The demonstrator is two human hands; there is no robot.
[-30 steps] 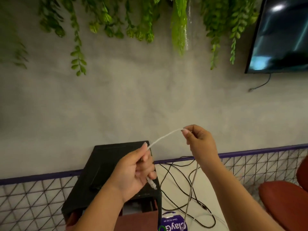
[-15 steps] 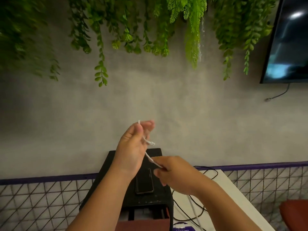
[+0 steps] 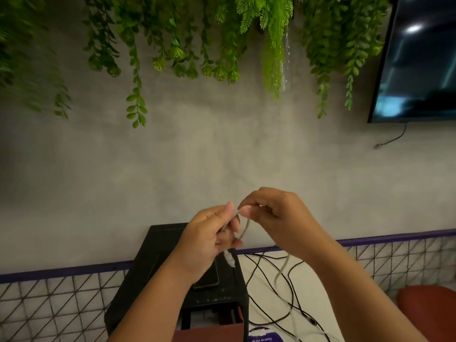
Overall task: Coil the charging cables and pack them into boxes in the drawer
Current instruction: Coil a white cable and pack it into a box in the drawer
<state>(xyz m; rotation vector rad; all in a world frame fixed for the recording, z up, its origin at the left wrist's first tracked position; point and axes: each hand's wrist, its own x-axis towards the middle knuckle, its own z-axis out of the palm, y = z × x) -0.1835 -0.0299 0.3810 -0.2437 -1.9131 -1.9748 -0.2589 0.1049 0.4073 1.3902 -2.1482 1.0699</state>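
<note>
Cable: the white cable [image 3: 244, 227] goes out of my sight inside the left hand [image 3: 206, 244] and again behind the right hand [image 3: 275, 219].
Plug: the white plug [image 3: 229, 259] below the left hand is smeared; I cannot tell its type.
Phone: the phone [image 3: 209, 278] is mostly covered by the left hand.
Drawer: the drawer [image 3: 209, 333] is cut by the near edge, and I cannot make out its contents.
Packet: the purple packet [image 3: 264, 338] is cut off, its print too small to read.
Black cables [image 3: 269, 272]: they run off the near edge on the desk [image 3: 325, 287].
Screen: the screen [image 3: 419, 58] is cropped at the right.
Seat: the red seat [image 3: 429, 307] is cropped at the right.
</note>
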